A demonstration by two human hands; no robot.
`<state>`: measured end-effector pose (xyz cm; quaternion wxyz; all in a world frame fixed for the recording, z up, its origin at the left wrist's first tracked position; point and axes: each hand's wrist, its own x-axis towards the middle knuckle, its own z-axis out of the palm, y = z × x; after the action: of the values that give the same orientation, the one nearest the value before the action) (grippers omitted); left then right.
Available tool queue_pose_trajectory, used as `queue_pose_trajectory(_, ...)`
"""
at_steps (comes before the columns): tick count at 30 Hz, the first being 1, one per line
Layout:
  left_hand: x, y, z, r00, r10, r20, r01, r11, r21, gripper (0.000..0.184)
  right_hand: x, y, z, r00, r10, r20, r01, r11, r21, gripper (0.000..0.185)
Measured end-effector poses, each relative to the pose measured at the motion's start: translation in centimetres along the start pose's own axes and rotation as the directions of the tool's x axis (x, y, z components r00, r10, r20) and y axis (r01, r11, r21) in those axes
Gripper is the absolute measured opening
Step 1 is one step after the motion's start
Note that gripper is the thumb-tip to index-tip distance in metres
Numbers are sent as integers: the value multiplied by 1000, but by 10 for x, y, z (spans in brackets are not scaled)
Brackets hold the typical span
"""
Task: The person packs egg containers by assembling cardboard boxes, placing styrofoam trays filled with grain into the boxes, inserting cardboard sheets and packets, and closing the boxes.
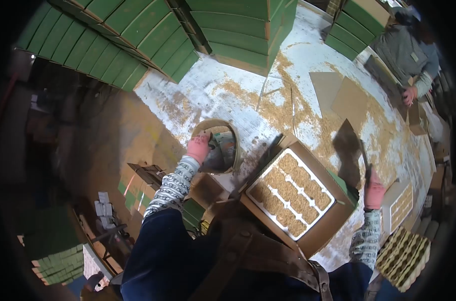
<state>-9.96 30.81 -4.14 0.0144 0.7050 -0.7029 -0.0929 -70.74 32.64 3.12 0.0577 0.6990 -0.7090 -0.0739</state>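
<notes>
My left hand (200,146), in a pink glove, is closed at the left side of a round bucket (236,150). Dark and green printed material (224,148) lies in the bucket by my fingers; what they grip is hidden. In front of my apron, a cardboard box (333,228) holds a white moulded tray (291,194) whose cells are filled with tan shavings. To the box's right, my pink-gloved right hand (374,191) is closed around the thin handle of a dark tool (364,158). Its exact kind is unclear.
Green cartons (233,32) are stacked at the back and left. Flat cardboard sheets (350,100) and scattered shavings lie on the white table (208,95). Egg-carton-like trays (403,258) stand at lower right. A co-worker (413,57) stands at upper right, one gloved hand by a small box.
</notes>
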Motion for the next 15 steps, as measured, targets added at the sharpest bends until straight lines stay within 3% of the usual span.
queue_pose_trajectory(2, -3, -7, -12, 996, 75, -39, -75, 997, -8, 19, -32, 30, -7, 901, -53, -431, 87, 995, 58, 38)
queue_pose_trajectory(5, -5, -13, -34, 996, 76, 38, -79, 990, 114, 17, -78, 49, -38, 914, 219, -343, -152, 966, 212, 35)
queue_pose_trajectory(7, -11, -5, -55, 997, 40, 62, -49, 987, 153, 17, -108, 54, -53, 881, 328, -339, -268, 940, 213, 34)
queue_pose_trajectory(9, -16, -4, -74, 991, 114, -68, -109, 992, 71, 24, -139, 55, -69, 838, 435, -329, -372, 897, 238, 34)
queue_pose_trajectory(10, -18, 2, -84, 979, 151, -134, -148, 988, 32, 27, -149, 49, -82, 836, 399, -376, -301, 908, 292, 34)
queue_pose_trajectory(12, -31, 55, -136, 802, 309, -511, -369, 929, -17, 31, -162, 19, -123, 804, 358, -475, -186, 910, 371, 35)
queue_pose_trajectory(14, -50, 125, -175, 695, 464, -549, -620, 774, -130, 33, -154, -41, -171, 763, 332, -555, -142, 923, 356, 37)
queue_pose_trajectory(15, -54, 155, -177, 585, 658, -473, -790, 596, -148, 31, -148, -74, -190, 766, 235, -599, -89, 961, 263, 38)
